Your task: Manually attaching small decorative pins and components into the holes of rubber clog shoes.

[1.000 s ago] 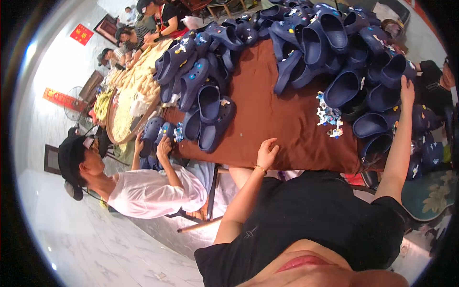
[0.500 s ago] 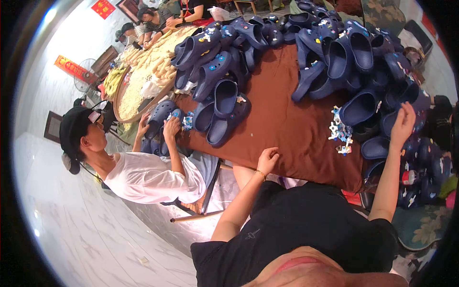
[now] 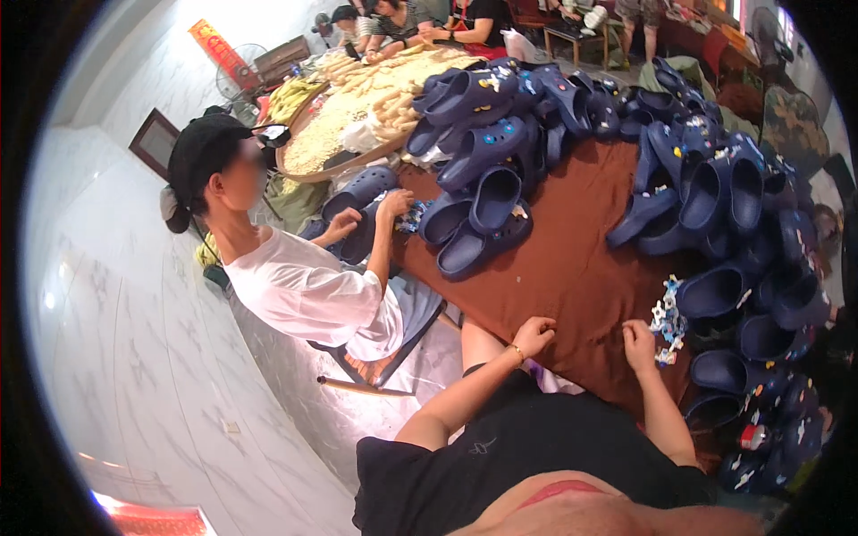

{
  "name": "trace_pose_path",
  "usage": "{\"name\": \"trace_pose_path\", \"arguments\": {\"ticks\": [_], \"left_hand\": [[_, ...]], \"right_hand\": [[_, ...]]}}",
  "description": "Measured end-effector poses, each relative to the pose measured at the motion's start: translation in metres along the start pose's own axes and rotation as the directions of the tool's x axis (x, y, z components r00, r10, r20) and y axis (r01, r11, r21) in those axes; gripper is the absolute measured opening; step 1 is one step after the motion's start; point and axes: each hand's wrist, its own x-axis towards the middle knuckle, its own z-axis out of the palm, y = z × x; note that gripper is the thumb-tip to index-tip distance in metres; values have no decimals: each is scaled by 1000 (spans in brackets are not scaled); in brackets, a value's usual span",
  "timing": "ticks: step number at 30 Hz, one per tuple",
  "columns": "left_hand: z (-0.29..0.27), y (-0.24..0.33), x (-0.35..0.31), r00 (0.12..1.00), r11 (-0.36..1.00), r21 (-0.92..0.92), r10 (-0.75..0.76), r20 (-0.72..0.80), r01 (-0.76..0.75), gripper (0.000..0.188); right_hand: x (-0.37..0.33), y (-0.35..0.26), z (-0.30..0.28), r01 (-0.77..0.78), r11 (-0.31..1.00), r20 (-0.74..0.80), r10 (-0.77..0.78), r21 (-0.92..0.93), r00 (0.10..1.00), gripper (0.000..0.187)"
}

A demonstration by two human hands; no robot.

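Observation:
Over the near edge of the brown cloth-covered table (image 3: 572,259), my left hand (image 3: 534,338) has its fingers curled inward; anything inside them is hidden. My right hand (image 3: 638,347) is a short way to its right, its fingers bent together, and I cannot make out anything in them. Close beside the right hand lies a small heap of white and blue shoe charms (image 3: 668,322). Beyond that hand, navy clogs (image 3: 715,290), some with charms on them, are piled along the right side.
Another pile of navy clogs (image 3: 487,201) covers the table's far left part. At left a seated co-worker (image 3: 304,286) in a white shirt has both hands at a clog (image 3: 362,189), near more charms (image 3: 413,217). Farther back, people sit by a round tray (image 3: 295,170) of pale kernels and cobs.
My right hand has moved from the right-hand clog pile back toward me, beside the charms. My left hand stays at the table edge. The view has turned, and the co-worker's hands have shifted.

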Motion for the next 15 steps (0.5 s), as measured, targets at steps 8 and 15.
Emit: {"name": "trace_pose_path", "arguments": {"ticks": [8,15], "left_hand": [[7,-23,3,997,997,48,56,-55,-53,27],[12,-31,6,992,992,85,105,-68,-99,26]], "right_hand": [[-11,14,29,-112,992,-31,110,-60,993,13],[-15,15,43,-69,978,-139,41,-199,989,12]]}}
